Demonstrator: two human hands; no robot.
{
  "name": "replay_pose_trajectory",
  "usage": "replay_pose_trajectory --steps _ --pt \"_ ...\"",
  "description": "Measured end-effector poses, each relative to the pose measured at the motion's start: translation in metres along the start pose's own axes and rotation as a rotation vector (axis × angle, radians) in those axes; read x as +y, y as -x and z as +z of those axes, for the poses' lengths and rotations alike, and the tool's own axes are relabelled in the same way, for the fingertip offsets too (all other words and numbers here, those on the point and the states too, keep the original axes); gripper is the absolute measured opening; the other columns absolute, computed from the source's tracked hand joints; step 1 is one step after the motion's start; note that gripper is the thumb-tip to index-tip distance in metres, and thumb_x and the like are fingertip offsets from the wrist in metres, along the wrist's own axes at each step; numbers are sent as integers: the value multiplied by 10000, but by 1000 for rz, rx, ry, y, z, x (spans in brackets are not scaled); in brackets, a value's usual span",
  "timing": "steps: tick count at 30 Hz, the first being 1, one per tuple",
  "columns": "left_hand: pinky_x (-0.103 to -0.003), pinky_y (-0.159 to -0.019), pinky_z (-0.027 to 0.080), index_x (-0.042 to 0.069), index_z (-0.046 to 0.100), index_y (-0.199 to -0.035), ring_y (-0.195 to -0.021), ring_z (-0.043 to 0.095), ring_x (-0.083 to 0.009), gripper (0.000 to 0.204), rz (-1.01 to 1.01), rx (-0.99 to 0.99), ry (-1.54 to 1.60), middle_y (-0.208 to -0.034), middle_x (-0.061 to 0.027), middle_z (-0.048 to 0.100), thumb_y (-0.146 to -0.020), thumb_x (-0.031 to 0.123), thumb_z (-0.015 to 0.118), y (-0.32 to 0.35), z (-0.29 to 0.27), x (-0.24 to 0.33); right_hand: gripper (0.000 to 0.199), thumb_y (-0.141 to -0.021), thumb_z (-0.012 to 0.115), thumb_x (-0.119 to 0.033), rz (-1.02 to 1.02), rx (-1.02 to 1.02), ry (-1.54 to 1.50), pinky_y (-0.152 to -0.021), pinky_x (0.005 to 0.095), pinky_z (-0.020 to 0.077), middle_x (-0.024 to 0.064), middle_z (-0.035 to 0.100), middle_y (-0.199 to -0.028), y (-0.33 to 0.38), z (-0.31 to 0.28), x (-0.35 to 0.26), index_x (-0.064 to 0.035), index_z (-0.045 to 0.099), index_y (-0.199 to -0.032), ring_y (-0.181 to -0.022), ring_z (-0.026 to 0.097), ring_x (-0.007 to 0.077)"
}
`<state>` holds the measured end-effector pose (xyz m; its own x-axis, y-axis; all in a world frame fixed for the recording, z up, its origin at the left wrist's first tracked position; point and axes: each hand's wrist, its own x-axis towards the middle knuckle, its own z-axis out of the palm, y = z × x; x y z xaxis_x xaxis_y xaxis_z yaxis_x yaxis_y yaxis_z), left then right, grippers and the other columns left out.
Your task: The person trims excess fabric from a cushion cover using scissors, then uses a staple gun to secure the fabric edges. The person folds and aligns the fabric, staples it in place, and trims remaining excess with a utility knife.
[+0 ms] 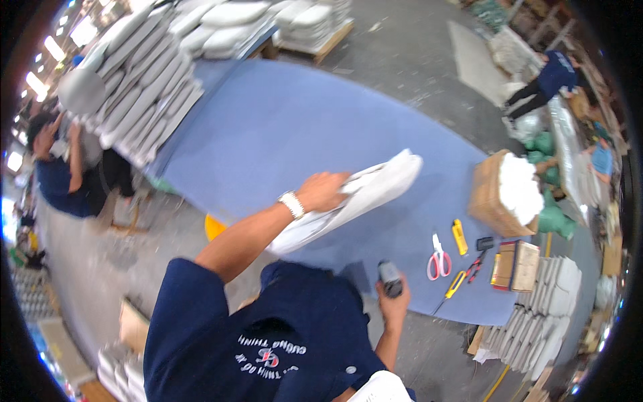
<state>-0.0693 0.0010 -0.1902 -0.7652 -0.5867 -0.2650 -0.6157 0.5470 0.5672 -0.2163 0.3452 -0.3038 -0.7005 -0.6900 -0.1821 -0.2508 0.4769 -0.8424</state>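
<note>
My left hand [323, 192] is closed on a flat cushion-like piece [383, 187] with a white and light grey cover, held tilted over the blue tabletop [281, 120]. Folds of its cover bunch around my fingers. Lower down, beside the table's near edge, my right hand [394, 305] is wrapped round a grey-and-black hand tool [388, 276]; its exact kind does not show. To the right of that tool lie scissors [439, 261] with red-and-white handles, a yellow cutter [459, 237], a yellow-handled tool [455, 285] with a thin shaft, and a black-headed hammer [483, 245].
A carton [487, 191] full of white stuffing stands at the table's right, with small boxes [517, 264] nearer. Grey padded pieces [144, 87] pile high at the far left, more [546, 315] at right. One person [63, 177] sits left; another [557, 74] stands far right.
</note>
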Motion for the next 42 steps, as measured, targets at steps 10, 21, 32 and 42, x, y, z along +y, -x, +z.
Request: replay_pose_trajectory --steps 10,21,32,42 --pt "-549 -872 554 59 504 -1401 -1021 705 -433 544 -32 115 -65 -1116 -262 719 -929 303 621 -62 0 -57 641 -706 898 -266 143 71 270 -953 472 517 240 700 -1151 -20 44 -2 -18 641 -1238 -1109 650 438" --pt "-575 -920 538 23 396 -1456 -1124 677 -458 648 47 -94 2 -1228 -312 667 -903 260 636 -64 9 -42 327 -933 710 -82 -217 259 -114 -865 338 560 102 647 -1171 -104 85 -97 4 669 -1246 -970 676 195" --pt "-524 -776 589 -49 511 -1323 -879 735 -429 673 317 -21 -48 -940 -261 734 -817 323 752 -26 32 -28 198 -934 700 -108 -228 35 -101 -648 282 543 73 729 -893 -102 117 -192 -33 713 -1118 -689 679 139" --pt "-485 -1013 515 76 537 -1467 -1241 619 -444 788 235 -368 55 -1353 -261 640 -888 590 689 -38 19 -42 210 -1033 620 -187 60 105 -447 -610 299 515 48 660 -726 -75 147 -144 -19 606 -906 -658 649 116"
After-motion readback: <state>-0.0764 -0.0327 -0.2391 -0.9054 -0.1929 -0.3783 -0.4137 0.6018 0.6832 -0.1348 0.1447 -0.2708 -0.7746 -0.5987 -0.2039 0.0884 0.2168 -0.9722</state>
